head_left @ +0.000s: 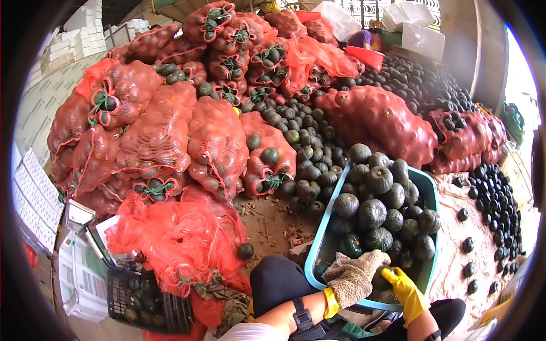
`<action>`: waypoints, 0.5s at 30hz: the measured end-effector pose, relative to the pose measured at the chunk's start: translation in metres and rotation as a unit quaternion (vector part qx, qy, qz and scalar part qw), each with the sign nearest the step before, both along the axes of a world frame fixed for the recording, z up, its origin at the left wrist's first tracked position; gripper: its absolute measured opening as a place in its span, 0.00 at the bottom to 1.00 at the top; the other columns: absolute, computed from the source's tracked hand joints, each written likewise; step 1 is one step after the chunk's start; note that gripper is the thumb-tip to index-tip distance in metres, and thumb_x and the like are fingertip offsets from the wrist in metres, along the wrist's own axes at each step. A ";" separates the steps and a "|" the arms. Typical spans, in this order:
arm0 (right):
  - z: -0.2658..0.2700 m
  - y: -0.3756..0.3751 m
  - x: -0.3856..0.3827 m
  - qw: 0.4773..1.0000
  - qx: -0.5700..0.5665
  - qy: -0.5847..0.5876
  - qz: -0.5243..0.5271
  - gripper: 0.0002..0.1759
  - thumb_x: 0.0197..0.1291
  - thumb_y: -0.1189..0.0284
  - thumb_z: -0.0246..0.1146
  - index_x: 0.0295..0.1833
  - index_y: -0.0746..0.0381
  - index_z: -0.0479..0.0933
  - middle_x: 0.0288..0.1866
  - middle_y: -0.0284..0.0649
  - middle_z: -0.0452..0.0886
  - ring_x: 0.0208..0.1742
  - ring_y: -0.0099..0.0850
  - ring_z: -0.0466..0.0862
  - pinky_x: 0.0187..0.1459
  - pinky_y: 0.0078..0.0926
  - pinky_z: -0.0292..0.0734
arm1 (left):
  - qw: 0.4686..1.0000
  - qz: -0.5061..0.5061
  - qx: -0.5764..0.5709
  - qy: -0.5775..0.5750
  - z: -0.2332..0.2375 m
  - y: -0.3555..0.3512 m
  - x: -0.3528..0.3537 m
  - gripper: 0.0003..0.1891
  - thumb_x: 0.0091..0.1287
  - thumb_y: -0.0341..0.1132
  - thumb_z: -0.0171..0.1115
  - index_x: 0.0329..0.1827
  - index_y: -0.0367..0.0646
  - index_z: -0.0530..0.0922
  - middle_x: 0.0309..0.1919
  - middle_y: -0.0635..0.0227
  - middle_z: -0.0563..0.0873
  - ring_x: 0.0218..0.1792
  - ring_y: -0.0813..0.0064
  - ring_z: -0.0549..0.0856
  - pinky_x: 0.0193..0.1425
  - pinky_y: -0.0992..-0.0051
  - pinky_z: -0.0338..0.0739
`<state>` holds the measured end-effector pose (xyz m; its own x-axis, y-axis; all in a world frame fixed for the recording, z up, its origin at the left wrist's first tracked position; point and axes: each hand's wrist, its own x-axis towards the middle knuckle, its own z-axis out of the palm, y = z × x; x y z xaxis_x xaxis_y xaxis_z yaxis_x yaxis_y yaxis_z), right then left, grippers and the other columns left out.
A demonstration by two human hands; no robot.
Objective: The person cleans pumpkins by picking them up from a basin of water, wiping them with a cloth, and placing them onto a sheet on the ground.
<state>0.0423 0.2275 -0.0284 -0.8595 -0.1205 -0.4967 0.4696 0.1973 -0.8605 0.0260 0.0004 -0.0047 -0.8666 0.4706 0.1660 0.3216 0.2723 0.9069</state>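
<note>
A blue tub [313,254] stands in front of me, heaped with dark green squashes [372,214]. My left hand [354,278] is at the tub's near side, covered by a brown fluffy cloth or mitt over a yellow glove; its fingers are hidden. My right hand [402,287], in a yellow rubber glove, is just to the right with its fingers bent around the side of a dark squash [382,279]. That squash lies between the two hands, low in the tub, and the cloth touches or overlaps its left side.
Red mesh sacks [153,131] of squashes are piled at the left and back. Loose squashes [307,131] lie behind the tub, others [467,245] on a sheet at the right. A black crate [179,312] stands at the lower left. A person [360,39] is at the back.
</note>
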 end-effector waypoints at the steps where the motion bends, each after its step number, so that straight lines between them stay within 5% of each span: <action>1: 0.005 -0.004 -0.001 0.998 -0.052 0.003 -0.029 0.32 0.77 0.50 0.69 0.74 0.61 0.78 0.61 0.41 0.88 0.56 0.32 0.89 0.51 0.30 0.84 | 0.991 -0.003 0.102 -0.082 0.010 -0.001 0.000 0.35 0.62 0.13 0.63 0.76 0.39 0.73 0.72 0.48 0.81 0.75 0.53 0.81 0.83 0.64 0.73; 4: 0.042 -0.019 0.003 0.992 -0.109 0.062 0.025 0.29 0.79 0.62 0.67 0.79 0.60 0.74 0.67 0.43 0.86 0.70 0.35 0.84 0.71 0.36 0.78 | 0.900 -0.036 0.355 -0.252 0.012 0.008 -0.012 0.32 0.67 0.18 0.63 0.76 0.39 0.73 0.72 0.53 0.81 0.76 0.59 0.80 0.84 0.66 0.72; 5: 0.032 -0.035 0.009 0.963 0.048 0.266 0.009 0.30 0.76 0.66 0.69 0.79 0.60 0.74 0.67 0.44 0.86 0.71 0.36 0.83 0.73 0.38 0.76 | 0.875 -0.060 0.407 -0.255 -0.009 0.018 -0.023 0.29 0.71 0.24 0.63 0.77 0.40 0.74 0.71 0.56 0.82 0.75 0.61 0.80 0.83 0.67 0.72; 7: 0.002 -0.055 0.012 0.858 0.181 0.478 -0.048 0.26 0.75 0.68 0.70 0.75 0.60 0.77 0.61 0.41 0.87 0.65 0.36 0.84 0.71 0.39 0.77 | 0.804 -0.110 0.532 -0.240 -0.071 0.047 -0.049 0.26 0.78 0.36 0.63 0.77 0.41 0.75 0.69 0.61 0.83 0.73 0.65 0.80 0.82 0.68 0.72; 8: -0.012 -0.065 0.013 0.782 0.262 0.557 -0.099 0.24 0.74 0.70 0.71 0.72 0.59 0.79 0.58 0.40 0.87 0.62 0.35 0.85 0.69 0.39 0.77 | 0.628 -0.174 0.648 -0.395 -0.104 0.057 -0.050 0.27 0.76 0.32 0.65 0.77 0.40 0.75 0.69 0.60 0.83 0.73 0.63 0.80 0.83 0.67 0.71; 9: -0.030 -0.053 -0.006 0.855 0.204 0.453 -0.152 0.21 0.76 0.68 0.70 0.70 0.59 0.80 0.54 0.37 0.87 0.56 0.33 0.85 0.64 0.37 0.79 | 0.407 -0.187 0.717 -0.534 -0.131 0.066 -0.050 0.28 0.74 0.28 0.66 0.77 0.38 0.75 0.68 0.59 0.84 0.73 0.61 0.80 0.84 0.67 0.71; 10: -0.040 -0.037 -0.021 0.908 0.141 0.340 -0.200 0.17 0.79 0.66 0.69 0.67 0.59 0.81 0.50 0.34 0.86 0.51 0.31 0.85 0.59 0.36 0.81 | 0.360 -0.184 0.727 -0.555 -0.130 0.059 -0.043 0.28 0.76 0.32 0.65 0.79 0.40 0.73 0.70 0.60 0.83 0.73 0.62 0.80 0.83 0.67 0.71; 11: -0.040 -0.021 -0.034 0.948 -0.072 0.194 -0.242 0.16 0.82 0.63 0.66 0.66 0.59 0.81 0.46 0.31 0.85 0.43 0.28 0.82 0.51 0.32 0.81 | 0.311 -0.178 0.736 -0.575 -0.123 0.049 -0.028 0.28 0.78 0.35 0.63 0.80 0.41 0.72 0.71 0.60 0.82 0.73 0.62 0.80 0.82 0.66 0.72; 12: -0.027 -0.035 -0.034 0.926 -0.064 0.226 -0.295 0.16 0.80 0.66 0.68 0.66 0.60 0.82 0.49 0.34 0.86 0.48 0.28 0.84 0.56 0.31 0.81 | 0.258 -0.170 0.745 -0.591 -0.112 0.039 -0.011 0.29 0.80 0.39 0.62 0.81 0.42 0.71 0.72 0.61 0.81 0.73 0.63 0.80 0.81 0.66 0.72; 13: -0.011 -0.055 -0.019 0.919 -0.012 0.282 -0.275 0.16 0.79 0.69 0.68 0.66 0.61 0.81 0.53 0.36 0.87 0.53 0.30 0.85 0.61 0.32 0.80 | 0.281 -0.171 0.741 -0.586 -0.097 0.031 -0.002 0.30 0.80 0.39 0.62 0.82 0.42 0.70 0.72 0.61 0.80 0.73 0.63 0.79 0.81 0.66 0.72; 15: 0.004 -0.070 0.005 0.896 0.030 0.413 -0.159 0.20 0.73 0.78 0.69 0.68 0.62 0.81 0.66 0.43 0.86 0.70 0.35 0.82 0.77 0.36 0.72 | 0.496 -0.151 0.675 -0.525 -0.061 0.017 -0.006 0.32 0.79 0.40 0.63 0.83 0.41 0.68 0.74 0.61 0.78 0.75 0.64 0.78 0.82 0.66 0.71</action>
<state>0.0469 0.1573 -0.0247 -0.9233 0.2023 0.3266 -0.2809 0.2245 -0.9331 0.0201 0.0175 -0.0654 -0.7327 0.6794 0.0388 -0.6797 -0.7278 -0.0917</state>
